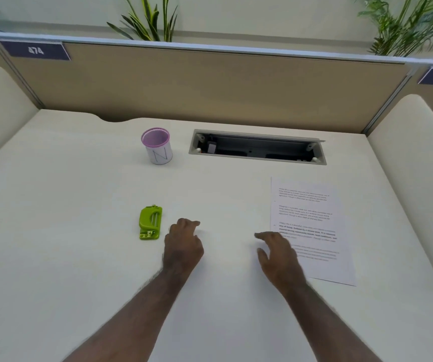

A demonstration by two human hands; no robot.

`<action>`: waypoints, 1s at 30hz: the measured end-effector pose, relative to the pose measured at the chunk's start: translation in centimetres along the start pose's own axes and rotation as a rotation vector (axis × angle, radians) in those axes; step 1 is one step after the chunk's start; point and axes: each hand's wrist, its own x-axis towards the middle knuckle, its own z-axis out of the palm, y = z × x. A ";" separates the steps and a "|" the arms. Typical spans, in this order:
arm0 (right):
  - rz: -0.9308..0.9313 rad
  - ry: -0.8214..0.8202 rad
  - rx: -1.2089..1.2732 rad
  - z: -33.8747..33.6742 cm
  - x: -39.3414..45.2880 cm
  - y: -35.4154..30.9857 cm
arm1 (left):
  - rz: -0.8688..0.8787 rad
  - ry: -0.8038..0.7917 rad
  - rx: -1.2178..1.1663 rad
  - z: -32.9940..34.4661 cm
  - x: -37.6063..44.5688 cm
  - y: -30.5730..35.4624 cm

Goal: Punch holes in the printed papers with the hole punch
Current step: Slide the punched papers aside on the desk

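A small green hole punch [150, 223] lies on the white desk [79, 231], left of centre. My left hand [182, 246] hovers just to its right, fingers loosely curled, holding nothing and not touching the punch. A printed paper sheet [314, 220] with blocks of text lies flat on the right side of the desk. My right hand [278, 254] is spread with fingers apart over the sheet's lower left edge, gripping nothing.
A pink-rimmed white mesh cup [158, 147] stands behind the punch. An open cable tray slot [258, 147] is sunk into the desk at the back. A tan partition [210, 84] closes off the far edge; cream side panels flank the desk.
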 end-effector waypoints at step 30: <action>0.116 -0.319 0.052 11.7 6.8 -12.7 | -0.056 -0.382 -0.066 -3.0 2.1 -8.2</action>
